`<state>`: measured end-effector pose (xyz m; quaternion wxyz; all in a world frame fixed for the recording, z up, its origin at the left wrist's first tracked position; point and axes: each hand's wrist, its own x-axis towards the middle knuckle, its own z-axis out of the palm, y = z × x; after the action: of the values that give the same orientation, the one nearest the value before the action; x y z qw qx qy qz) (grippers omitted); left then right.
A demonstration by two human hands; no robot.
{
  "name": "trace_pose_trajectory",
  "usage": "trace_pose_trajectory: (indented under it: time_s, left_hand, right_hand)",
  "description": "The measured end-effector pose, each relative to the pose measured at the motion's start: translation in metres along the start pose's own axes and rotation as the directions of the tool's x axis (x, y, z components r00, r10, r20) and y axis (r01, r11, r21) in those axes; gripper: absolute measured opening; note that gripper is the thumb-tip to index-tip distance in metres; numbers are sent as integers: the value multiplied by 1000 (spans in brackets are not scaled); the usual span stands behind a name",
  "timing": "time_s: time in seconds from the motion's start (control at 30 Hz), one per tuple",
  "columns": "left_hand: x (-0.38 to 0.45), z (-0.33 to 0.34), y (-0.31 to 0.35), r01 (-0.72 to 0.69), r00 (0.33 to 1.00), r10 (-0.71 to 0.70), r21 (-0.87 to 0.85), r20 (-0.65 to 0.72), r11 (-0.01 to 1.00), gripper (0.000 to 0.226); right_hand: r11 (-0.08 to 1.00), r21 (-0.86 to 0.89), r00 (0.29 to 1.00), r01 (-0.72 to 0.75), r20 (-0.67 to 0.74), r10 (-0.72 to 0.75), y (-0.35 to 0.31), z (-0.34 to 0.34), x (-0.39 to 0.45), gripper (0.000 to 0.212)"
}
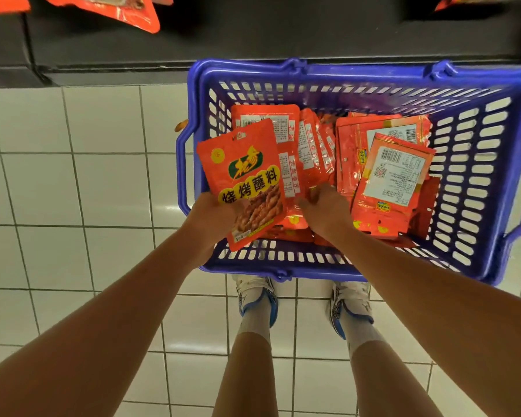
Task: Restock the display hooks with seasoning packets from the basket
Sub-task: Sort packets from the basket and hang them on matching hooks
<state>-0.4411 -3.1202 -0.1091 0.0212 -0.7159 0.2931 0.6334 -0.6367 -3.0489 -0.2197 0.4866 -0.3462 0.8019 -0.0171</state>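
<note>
A: Why do we hold the front packet [242, 179] face up in our left hand [214, 219]?

B: So its printed side and the punched hang hole at its top edge show. We judge that this makes it quick to line up with a hook. The left fingers curl under its lower end and the thumb presses on the front, so the hand grips it firmly.

A: And our right hand [325, 210]?

B: It is down in the blue basket [478, 182], fingers bent into the loose packets [382, 176], seemingly pinching the edge of one. We cannot tell for certain that it has one clamped, since the fingertips are buried among the pouches.

A: Why is the basket on the floor just ahead of our shoes [257, 296]?

B: It sits on the white tiled floor [73, 182] close against the dark shelf base [133, 49], so we can reach both stock and display without stepping. The hung packets [127, 10] dangle above at the frame's top.

A: How will these things handle?

B: The pouches are flat, glossy, crinkly foil-like film, red-orange, slippery against each other and lying in a jumble, mostly backs up with white label panels. The basket is rigid slotted plastic with hinged handles folded down along its rim
</note>
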Motion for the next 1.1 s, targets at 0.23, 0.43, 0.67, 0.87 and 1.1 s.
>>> trace_pose_trajectory:
  time_s: [0.23, 0.43, 0.67, 0.87, 1.1]
  left_hand:
    - [6, 0, -13, -46, 997, 53, 104, -63, 994, 11]
    - [-1, 3, -11, -75, 979, 95, 116, -179, 990, 10]
    - [-38, 1, 14, -186, 969, 212, 188, -128, 964, 13]
    - [-97, 8, 66, -265, 954, 270, -50, 134, 963, 39]
    - [-171, 16, 117, -285, 929, 333, -263, 160, 922, 55]
  right_hand:
    - [991, -102, 996, -86, -32, 83, -13, 20, 6, 41]
    - [890, 450, 993, -69, -58, 106, 0, -23, -17, 24]
    - [558, 794, 953, -239, 303, -22, -21, -124, -64, 57]
    - [241, 868, 892, -435, 451, -16, -74, -191, -112, 29]
    - [-97, 912, 912, -399, 406, 59, -132, -257, -157, 46]
